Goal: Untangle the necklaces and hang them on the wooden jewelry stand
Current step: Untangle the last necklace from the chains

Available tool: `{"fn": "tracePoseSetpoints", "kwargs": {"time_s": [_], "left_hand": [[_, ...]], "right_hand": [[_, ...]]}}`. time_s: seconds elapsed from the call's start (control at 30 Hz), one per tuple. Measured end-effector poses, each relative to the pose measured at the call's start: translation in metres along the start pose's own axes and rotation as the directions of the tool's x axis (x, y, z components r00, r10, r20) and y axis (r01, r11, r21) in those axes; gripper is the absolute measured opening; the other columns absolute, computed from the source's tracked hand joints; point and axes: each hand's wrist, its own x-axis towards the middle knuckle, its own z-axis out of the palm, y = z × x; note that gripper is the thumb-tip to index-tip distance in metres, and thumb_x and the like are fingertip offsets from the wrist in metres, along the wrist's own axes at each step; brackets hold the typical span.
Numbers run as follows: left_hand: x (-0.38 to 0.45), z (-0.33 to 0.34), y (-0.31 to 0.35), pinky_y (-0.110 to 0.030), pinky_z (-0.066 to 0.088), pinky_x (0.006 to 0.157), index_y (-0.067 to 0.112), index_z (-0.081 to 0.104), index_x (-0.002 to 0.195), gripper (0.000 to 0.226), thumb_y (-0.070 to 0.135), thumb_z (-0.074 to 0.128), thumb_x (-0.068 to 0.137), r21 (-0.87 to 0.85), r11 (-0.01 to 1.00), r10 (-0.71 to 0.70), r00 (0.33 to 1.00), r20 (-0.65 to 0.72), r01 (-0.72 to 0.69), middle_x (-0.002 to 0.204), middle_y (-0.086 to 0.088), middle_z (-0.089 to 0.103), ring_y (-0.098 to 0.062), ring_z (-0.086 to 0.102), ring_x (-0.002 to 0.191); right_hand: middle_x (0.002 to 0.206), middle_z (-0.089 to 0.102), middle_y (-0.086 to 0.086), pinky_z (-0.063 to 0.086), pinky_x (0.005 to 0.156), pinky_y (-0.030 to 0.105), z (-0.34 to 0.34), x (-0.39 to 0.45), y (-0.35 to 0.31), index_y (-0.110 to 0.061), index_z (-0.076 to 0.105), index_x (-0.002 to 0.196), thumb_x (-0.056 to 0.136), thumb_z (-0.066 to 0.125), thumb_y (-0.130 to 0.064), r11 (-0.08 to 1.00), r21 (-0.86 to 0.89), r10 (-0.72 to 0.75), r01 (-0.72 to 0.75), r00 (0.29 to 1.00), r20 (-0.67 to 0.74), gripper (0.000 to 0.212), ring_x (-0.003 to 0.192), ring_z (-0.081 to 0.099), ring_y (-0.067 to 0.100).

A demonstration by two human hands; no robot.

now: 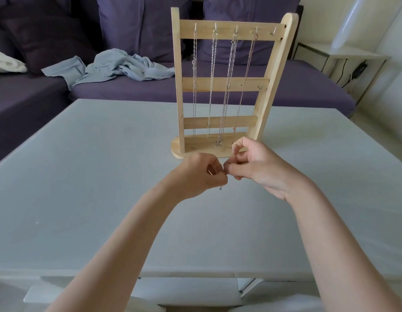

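A wooden jewelry stand (pixel 224 84) stands upright at the middle of the table. Several thin silver necklaces (pixel 212 82) hang from hooks on its top bar, down to its base. The rightmost top hook (pixel 273 31) is bare. Just in front of the base, my left hand (pixel 201 174) and my right hand (pixel 251 166) meet above the table, fingertips together, pinching a fine chain (pixel 220 188). Only a short end of that chain shows, dangling below my left hand; the rest is hidden in my fingers.
The stand is on a pale grey table (pixel 94 176). Behind it is a purple sofa (pixel 285 86) with a crumpled light blue cloth (pixel 110 66). A white side table (pixel 344 57) stands at the right.
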Motion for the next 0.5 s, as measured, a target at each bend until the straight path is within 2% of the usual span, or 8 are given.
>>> {"fn": "tracePoseSetpoints", "kwargs": {"time_s": [0.13, 0.23, 0.33, 0.5], "left_hand": [[-0.001, -0.008, -0.001, -0.022, 0.050, 0.066, 0.011, 0.055, 0.071, 0.015, 0.002, 0.055, 0.084, -0.328, 0.945, -0.032, 0.996, -0.080, 0.004, 0.064, 0.001, 0.055, -0.002, 0.050, 0.052], [-0.003, -0.015, -0.004, -0.017, 0.051, 0.064, 0.008, 0.053, 0.069, 0.020, -0.003, 0.053, 0.085, -0.491, 0.871, -0.034, 0.992, -0.122, -0.030, 0.065, -0.003, 0.052, -0.006, 0.050, 0.054], [-0.001, -0.017, -0.005, -0.017, 0.050, 0.062, 0.010, 0.052, 0.068, 0.022, -0.004, 0.056, 0.085, -0.549, 0.835, -0.049, 0.988, -0.147, -0.040, 0.062, 0.000, 0.054, -0.005, 0.051, 0.052], [0.005, -0.014, -0.008, -0.015, 0.047, 0.056, 0.014, 0.049, 0.078, 0.023, -0.003, 0.065, 0.080, -0.562, 0.823, -0.045, 0.979, -0.199, -0.076, 0.060, 0.006, 0.060, -0.012, 0.051, 0.060]], "right_hand": [[0.070, 0.064, 0.000, 0.043, 0.062, 0.021, -0.004, 0.002, -0.001, -0.015, 0.052, 0.088, 0.079, 0.066, 0.003, 0.996, 0.036, -0.072, 0.076, 0.993, -0.096, 0.025, 0.060, 0.052, 0.011], [0.076, 0.066, 0.004, 0.045, 0.062, 0.018, -0.001, 0.004, -0.001, -0.015, 0.063, 0.086, 0.080, 0.067, -0.001, 0.991, 0.015, -0.127, 0.130, 0.984, -0.123, 0.015, 0.065, 0.056, 0.010], [0.077, 0.069, 0.004, 0.047, 0.062, 0.015, 0.006, 0.005, 0.000, -0.014, 0.070, 0.081, 0.081, 0.068, -0.006, 0.988, 0.045, -0.141, 0.147, 0.984, -0.106, 0.009, 0.065, 0.060, 0.006], [0.068, 0.068, -0.003, 0.047, 0.062, 0.015, 0.006, 0.009, 0.001, -0.014, 0.072, 0.076, 0.078, 0.071, -0.006, 0.988, 0.059, -0.132, 0.142, 0.980, -0.147, 0.009, 0.062, 0.059, 0.002]]}}
